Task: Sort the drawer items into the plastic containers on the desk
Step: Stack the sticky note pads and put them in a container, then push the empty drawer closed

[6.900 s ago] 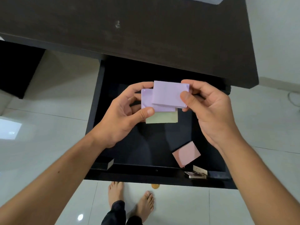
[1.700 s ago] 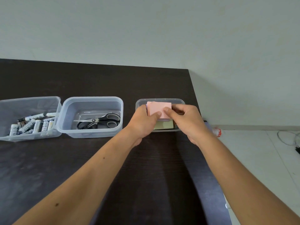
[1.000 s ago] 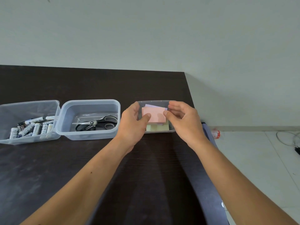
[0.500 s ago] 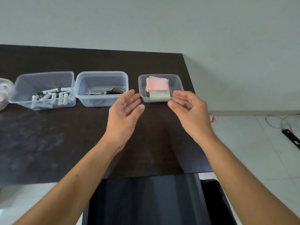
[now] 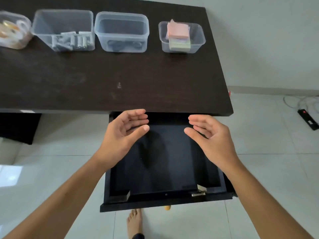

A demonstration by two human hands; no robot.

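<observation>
The black drawer (image 5: 164, 200) stands pulled out below the dark desk (image 5: 110, 80); its floor shows no loose items. My left hand (image 5: 123, 135) and my right hand (image 5: 209, 137) hover open over the drawer's back part, palms facing each other, holding nothing. On the desk's far right a small clear container (image 5: 198, 40) holds a stack of sticky notes (image 5: 177, 34), pink on top and pale green below. A container with scissors (image 5: 121, 31) and one with batteries (image 5: 63, 30) stand to its left.
A round container (image 5: 13, 31) with tape rolls sits at the desk's far left. A metal lock fitting (image 5: 198, 191) is at the drawer's front right corner. A power strip (image 5: 308, 119) and cables lie on the tiled floor at right. My foot (image 5: 135, 223) is below the drawer.
My hands let go of the sticky notes in the right container and pulled back, open, to above the drawer. The view tilted down from the desk to the open drawer.
</observation>
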